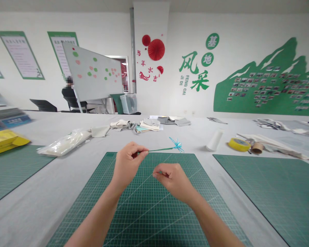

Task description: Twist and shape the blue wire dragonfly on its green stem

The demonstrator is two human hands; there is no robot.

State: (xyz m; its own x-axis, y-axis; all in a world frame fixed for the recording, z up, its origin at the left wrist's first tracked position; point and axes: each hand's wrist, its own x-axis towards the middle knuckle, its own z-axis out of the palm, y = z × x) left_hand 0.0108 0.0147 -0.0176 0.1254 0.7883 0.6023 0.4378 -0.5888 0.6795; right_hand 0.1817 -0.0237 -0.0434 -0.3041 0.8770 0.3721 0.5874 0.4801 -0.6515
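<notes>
A thin green stem with a shiny blue ribbon-like flower at its right end lies nearly level above the far edge of the green cutting mat. My left hand pinches the stem's left end between thumb and fingertips. Below and right of the stem, my right hand hovers over the mat with thumb and index finger pressed together. Whatever those right fingertips hold, if anything, is too small to make out. The right hand does not touch the stem.
Fabric pieces lie beyond the mat. A plastic-wrapped pack and yellow box are at left. At right are a white roll, yellow tape and another mat. A person sits by the whiteboard.
</notes>
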